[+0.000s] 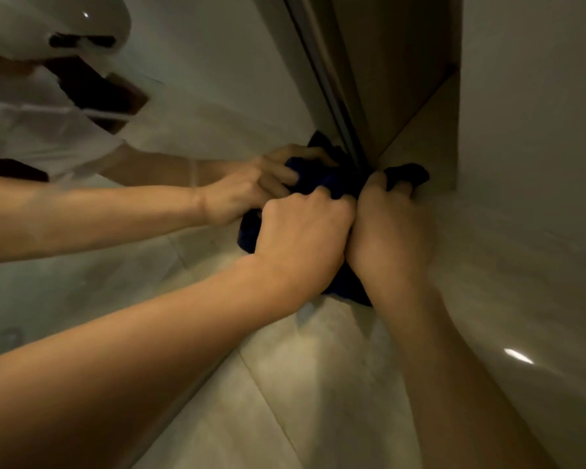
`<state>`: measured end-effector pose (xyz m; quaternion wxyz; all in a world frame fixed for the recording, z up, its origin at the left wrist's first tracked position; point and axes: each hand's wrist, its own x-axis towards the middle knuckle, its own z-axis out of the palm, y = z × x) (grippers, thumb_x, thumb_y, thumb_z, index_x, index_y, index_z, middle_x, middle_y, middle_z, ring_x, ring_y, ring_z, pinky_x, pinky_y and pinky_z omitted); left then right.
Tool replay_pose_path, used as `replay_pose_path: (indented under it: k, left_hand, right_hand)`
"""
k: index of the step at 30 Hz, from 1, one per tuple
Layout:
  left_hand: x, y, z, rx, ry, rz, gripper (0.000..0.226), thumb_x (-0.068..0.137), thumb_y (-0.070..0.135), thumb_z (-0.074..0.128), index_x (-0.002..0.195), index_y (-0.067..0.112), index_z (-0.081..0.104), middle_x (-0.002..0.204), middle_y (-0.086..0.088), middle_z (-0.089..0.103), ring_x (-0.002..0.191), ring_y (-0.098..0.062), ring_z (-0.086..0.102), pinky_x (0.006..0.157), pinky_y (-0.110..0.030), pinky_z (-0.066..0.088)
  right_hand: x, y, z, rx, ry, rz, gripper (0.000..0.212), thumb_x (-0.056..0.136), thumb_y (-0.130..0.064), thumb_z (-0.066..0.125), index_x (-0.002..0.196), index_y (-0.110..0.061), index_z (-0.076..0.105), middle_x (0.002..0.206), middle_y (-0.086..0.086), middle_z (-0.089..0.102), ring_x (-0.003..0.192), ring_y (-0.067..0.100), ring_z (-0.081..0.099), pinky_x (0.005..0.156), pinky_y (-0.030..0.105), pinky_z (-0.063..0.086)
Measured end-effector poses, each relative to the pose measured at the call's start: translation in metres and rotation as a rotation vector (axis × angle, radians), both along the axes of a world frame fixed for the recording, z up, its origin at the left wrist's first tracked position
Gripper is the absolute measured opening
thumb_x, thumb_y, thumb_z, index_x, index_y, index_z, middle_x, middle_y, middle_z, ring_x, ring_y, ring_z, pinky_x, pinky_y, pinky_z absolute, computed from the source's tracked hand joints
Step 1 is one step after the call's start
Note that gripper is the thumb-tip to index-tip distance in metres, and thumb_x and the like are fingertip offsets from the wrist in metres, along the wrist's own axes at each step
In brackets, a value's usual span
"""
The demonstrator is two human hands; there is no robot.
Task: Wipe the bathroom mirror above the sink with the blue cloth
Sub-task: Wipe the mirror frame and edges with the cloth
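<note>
The dark blue cloth [322, 181] is bunched up in the corner where the mirror [200, 113] meets its right edge. My left hand [301, 238] comes in from the lower left and grips the cloth with curled fingers, pressing it to the glass. Touching it on the right, my right hand [389, 231] curls its fingers round the cloth's right part. Most of the cloth is hidden under both hands. The mirror reflects a hand and forearm [251, 187] just left of the cloth.
A metal edge strip [332, 96] runs down the mirror's right side into the corner. Beside it is a brown recessed panel [403, 62], then a pale glossy wall [538, 147]. A white shirt [31, 123] is reflected at the upper left.
</note>
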<state>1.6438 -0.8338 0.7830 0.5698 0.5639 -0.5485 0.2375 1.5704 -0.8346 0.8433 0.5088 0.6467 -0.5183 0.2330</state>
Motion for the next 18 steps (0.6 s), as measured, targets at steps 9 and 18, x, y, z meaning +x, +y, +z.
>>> replay_pose_path:
  k: [9,18]
  left_hand:
    - [0.007,0.012,-0.062,0.115,-0.020,-0.035,0.029,0.098,0.035,0.040,0.124,0.032,0.052,0.101,0.002,0.060,0.088,-0.025,0.064,0.055,-0.031,0.029]
    - [0.004,0.021,-0.078,0.188,0.088,-0.128,0.030,0.095,0.029,0.047,0.124,0.032,0.051,0.101,0.000,0.065,0.089,-0.029,0.065,0.058,-0.034,0.042]
  right_hand:
    - [0.002,0.008,-0.055,0.107,0.052,-0.006,0.025,0.101,-0.021,0.037,0.125,-0.014,0.038,0.122,0.013,0.049,0.091,0.029,0.060,0.048,0.030,0.014]
    - [-0.004,0.034,-0.056,0.381,0.172,-0.065,0.037,0.097,-0.016,0.046,0.132,-0.008,0.036,0.128,0.020,0.046,0.104,0.034,0.057,0.067,0.036,0.034]
